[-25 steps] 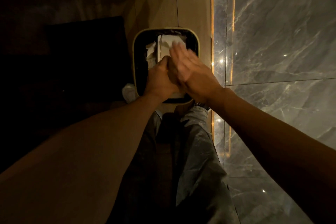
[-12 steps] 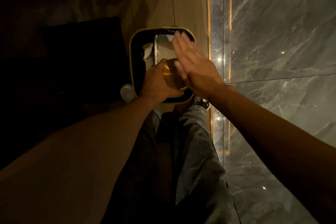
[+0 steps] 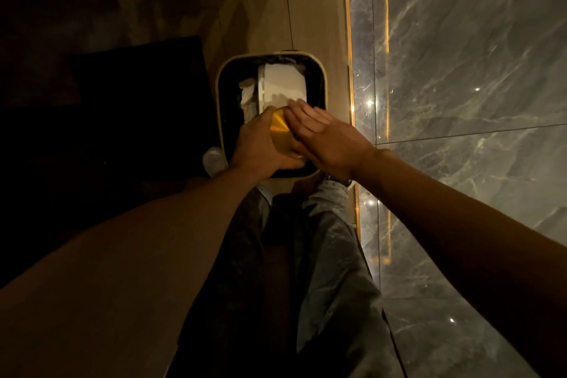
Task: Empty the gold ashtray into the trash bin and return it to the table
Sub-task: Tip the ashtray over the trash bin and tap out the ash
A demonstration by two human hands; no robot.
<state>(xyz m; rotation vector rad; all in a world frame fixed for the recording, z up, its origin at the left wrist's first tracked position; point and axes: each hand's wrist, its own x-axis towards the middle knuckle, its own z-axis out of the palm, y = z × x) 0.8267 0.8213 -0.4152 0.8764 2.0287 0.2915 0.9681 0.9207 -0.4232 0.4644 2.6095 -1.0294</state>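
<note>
The gold ashtray is held tipped on edge over the near half of the trash bin, a cream-rimmed square bin with a black liner. My left hand grips the ashtray from the left side. My right hand is flat with fingers extended and presses against the ashtray's right face. White paper and a white box lie inside the bin. What is inside the ashtray is hidden.
A glossy grey marble wall with a lit gold strip runs along the right of the bin. A dark black block of furniture stands to the left. My legs and shoes are just below the bin on the wood floor.
My right hand swung away from the ashtray half a second ago and has come back flat against it. The ashtray stays tipped over the bin in my left hand.
</note>
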